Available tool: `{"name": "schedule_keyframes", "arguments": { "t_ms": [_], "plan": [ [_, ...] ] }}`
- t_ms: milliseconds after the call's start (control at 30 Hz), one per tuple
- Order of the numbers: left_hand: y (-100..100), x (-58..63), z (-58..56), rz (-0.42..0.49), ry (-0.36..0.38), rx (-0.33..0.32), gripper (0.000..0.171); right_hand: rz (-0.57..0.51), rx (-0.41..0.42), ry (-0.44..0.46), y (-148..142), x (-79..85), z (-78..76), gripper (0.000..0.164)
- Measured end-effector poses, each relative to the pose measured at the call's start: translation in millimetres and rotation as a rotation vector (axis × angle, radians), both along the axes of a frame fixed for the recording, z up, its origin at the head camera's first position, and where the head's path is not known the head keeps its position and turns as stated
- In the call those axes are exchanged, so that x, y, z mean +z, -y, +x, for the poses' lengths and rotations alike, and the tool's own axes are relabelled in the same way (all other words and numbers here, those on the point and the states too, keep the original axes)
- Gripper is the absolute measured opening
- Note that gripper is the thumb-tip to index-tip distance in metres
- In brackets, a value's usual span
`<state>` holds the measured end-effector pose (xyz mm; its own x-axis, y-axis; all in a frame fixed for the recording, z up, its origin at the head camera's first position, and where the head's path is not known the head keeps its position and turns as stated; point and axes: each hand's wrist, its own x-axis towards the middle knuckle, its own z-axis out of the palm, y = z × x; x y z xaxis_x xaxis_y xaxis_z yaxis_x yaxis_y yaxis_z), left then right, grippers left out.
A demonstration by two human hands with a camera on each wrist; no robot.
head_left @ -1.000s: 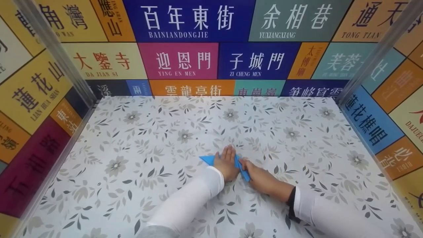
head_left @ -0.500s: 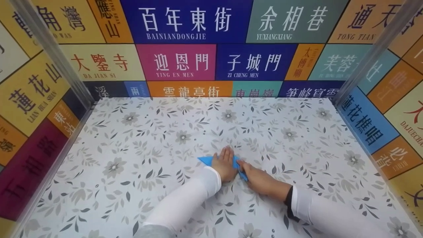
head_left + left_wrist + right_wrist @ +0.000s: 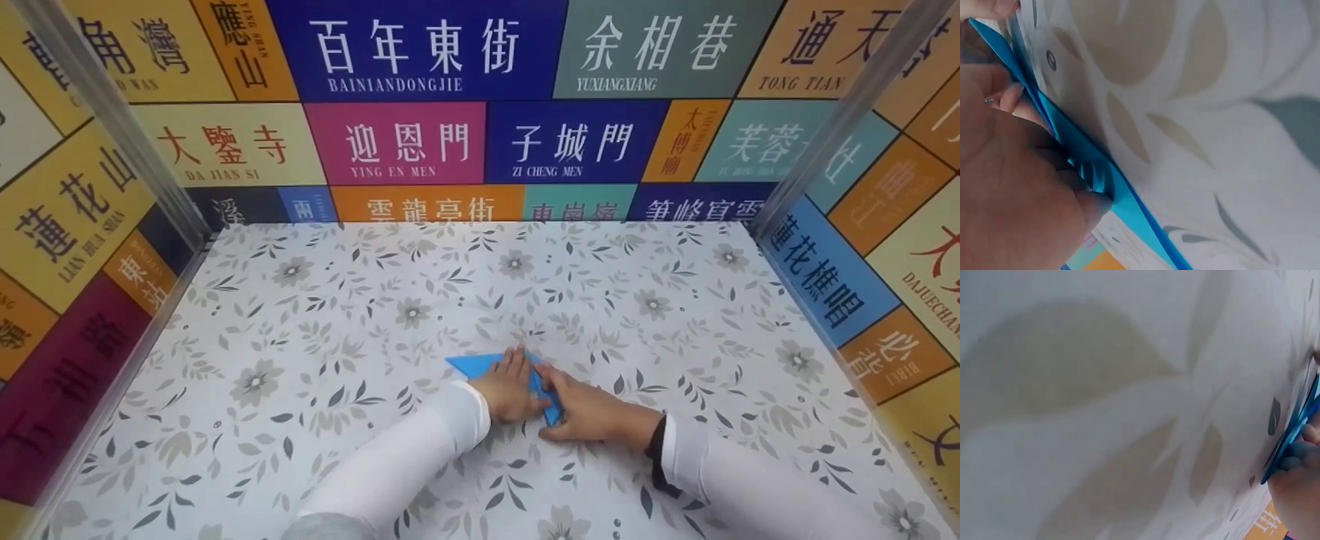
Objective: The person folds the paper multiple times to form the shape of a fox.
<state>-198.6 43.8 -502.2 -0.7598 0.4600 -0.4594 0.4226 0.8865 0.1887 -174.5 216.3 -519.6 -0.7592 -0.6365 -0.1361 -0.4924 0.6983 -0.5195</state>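
At the left edge of the bench, which is covered in white cloth printed with grey and beige flowers and leaves, rises a wall of coloured lettered panels, a maroon one among them. A white fabric sleeve slants up to the left hand. The bright blue triangular sheet of paper lies about midway between the bench's left and right edges, well apart from its far edge, one sharp corner pointing left; its layers show in the left wrist view. The left hand rests over its middle, fingers nearly straight and close together. At the paper's right edge, the right hand has thumb and fingers spread; whether they pinch the paper, I cannot tell. Further right come a black cuff, another white fabric sleeve and, past the bench's right edge, a light-blue lettered panel.
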Motion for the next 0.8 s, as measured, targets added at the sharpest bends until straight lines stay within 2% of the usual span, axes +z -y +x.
{"name": "schedule_keyframes", "arguments": {
  "t_ms": [167,267,400,600,700,800],
  "plan": [
    [-3.0,-1.9,6.4,-0.043,-0.07,0.003,0.091,0.005,0.06,0.089,-3.9,0.5,-1.8,0.108],
    [-4.5,-2.6,8.1,-0.069,-0.101,-0.001,0.09,0.014,0.054,0.109,-5.7,-1.0,-2.5,0.104],
    [-5.8,-10.4,5.9,-0.091,-0.119,0.002,0.091,0.022,0.051,0.14,-5.7,-2.1,-4.2,0.099],
    [-11.8,-17.6,0.4,-0.163,-0.147,0.013,0.092,-0.058,0.055,0.201,-7.9,1.7,-8.6,0.084],
    [-13.9,-14.4,1.1,-0.184,-0.149,0.027,0.092,-0.073,0.063,0.144,-11.6,2.1,-12.9,0.072],
    [-13.3,-6.9,3.9,-0.191,-0.141,0.027,0.09,-0.039,0.079,-0.002,-16.9,0.4,-19.5,0.06]
  ]
}}
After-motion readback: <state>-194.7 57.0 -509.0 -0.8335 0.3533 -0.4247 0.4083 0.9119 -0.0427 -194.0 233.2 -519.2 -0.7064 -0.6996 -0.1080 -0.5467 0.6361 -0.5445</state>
